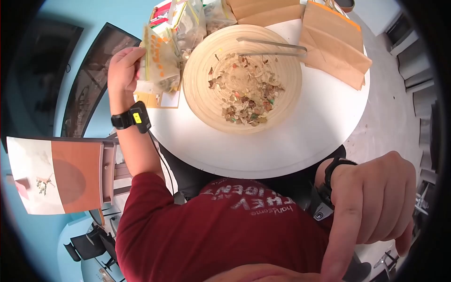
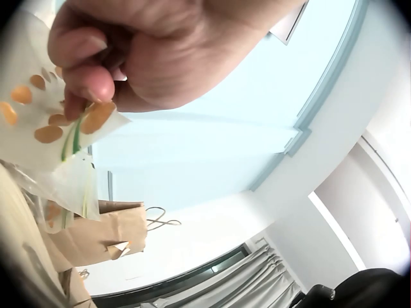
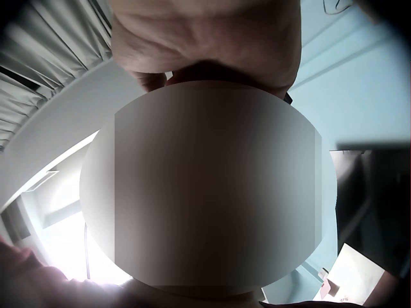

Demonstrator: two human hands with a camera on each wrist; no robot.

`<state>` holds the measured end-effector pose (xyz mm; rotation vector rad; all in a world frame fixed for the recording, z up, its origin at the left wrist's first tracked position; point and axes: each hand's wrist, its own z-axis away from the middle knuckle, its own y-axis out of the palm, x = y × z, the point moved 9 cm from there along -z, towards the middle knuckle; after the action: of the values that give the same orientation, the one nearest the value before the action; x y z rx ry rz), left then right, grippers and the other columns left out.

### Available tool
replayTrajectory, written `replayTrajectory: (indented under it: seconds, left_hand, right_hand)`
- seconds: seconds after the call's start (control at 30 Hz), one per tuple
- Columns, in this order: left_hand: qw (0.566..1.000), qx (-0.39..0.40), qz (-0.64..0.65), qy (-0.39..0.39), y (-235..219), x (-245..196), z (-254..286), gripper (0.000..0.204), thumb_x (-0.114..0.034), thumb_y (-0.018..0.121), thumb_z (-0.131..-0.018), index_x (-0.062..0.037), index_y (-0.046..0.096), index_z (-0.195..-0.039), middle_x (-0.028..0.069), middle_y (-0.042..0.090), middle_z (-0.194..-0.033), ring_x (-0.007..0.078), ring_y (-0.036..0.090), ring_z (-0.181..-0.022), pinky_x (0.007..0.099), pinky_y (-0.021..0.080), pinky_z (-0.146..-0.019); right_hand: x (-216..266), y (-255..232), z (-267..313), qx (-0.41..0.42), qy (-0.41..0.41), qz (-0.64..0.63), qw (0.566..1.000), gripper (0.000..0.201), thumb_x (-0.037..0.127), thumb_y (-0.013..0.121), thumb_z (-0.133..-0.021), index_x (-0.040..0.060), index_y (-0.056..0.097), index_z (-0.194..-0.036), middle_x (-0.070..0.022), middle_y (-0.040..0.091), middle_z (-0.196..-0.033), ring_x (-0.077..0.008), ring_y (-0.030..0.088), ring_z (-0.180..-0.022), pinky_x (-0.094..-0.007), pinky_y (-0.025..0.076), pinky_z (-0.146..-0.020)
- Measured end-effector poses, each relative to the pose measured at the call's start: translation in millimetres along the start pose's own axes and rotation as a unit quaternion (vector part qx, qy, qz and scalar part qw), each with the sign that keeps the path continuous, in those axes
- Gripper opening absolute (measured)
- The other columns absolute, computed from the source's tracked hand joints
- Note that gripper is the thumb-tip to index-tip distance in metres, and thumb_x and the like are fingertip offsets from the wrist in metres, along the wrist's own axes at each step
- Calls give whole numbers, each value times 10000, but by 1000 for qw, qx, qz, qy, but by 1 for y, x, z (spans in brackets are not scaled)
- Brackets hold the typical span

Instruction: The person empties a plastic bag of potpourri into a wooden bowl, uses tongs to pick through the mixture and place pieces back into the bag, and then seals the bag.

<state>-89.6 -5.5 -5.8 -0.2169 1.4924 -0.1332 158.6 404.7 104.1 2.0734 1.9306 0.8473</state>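
Near the table's left rim, my left hand (image 1: 124,70) pinches the top edge of a clear zip bag (image 1: 159,61) with orange writing. The left wrist view shows the thumb and fingers on the bag's green seal strip (image 2: 72,138). Right beside the bag is a wide round wooden tray (image 1: 202,101), with dried leaf and petal bits (image 1: 251,101) spread over its middle. My right hand (image 1: 376,202) is raised close to the face, knuckles bent and one finger stretched down past the frame edge. Its fingertips are hidden, so I cannot tell whether it holds something.
Metal tongs (image 1: 272,44) lie across the tray's far rim. More filled zip bags (image 1: 188,21) stand at the back left. Brown paper bags (image 1: 333,44) are at the back and right of the white table (image 1: 324,127). A monitor (image 1: 56,176) stands to the left.
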Motion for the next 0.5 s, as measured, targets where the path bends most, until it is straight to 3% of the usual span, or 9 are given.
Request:
replayTrajectory:
  seconds: [0.07,0.13,0.23,0.37,0.5]
  left_hand:
    - [1000,-12,14,2,-16,-1,7,143,-82,662,-974,34,703,-900,13,644,-678,73,546,-498,229,407,-468]
    - [998,-52,23,29,-26,-10,22,138,-81,665,-973,36,709,-915,22,669,-710,81,573,-530,231,430,-493]
    - [996,-49,34,60,-36,-18,41,137,-79,667,-973,43,720,-942,56,721,-789,104,636,-605,236,483,-563]
    - [994,-31,67,82,-37,-38,69,159,-92,652,-982,48,723,-964,81,735,-814,114,663,-641,231,505,-601]
    - [987,-27,118,110,-28,-50,93,185,-113,636,-995,52,719,-984,90,737,-825,113,664,-648,227,505,-611]
  right_hand:
    - [-6,7,0,29,-10,-7,1000,548,124,664,-937,95,354,-486,-54,341,-494,-192,413,-400,-607,664,-790]
    - [-6,10,0,40,-6,-17,999,553,123,662,-938,96,348,-483,-54,337,-493,-191,406,-395,-606,664,-784]
    - [1,6,-1,19,7,-24,1000,411,65,686,-847,-2,523,-476,-181,559,-515,-281,581,-460,-556,670,-694]
    - [-3,0,-6,32,5,-25,999,428,71,678,-858,4,506,-472,-177,552,-515,-268,563,-455,-549,670,-687]
    - [-12,9,-4,65,-11,-34,997,596,132,654,-961,120,298,-484,-26,291,-478,-163,373,-377,-590,668,-816]
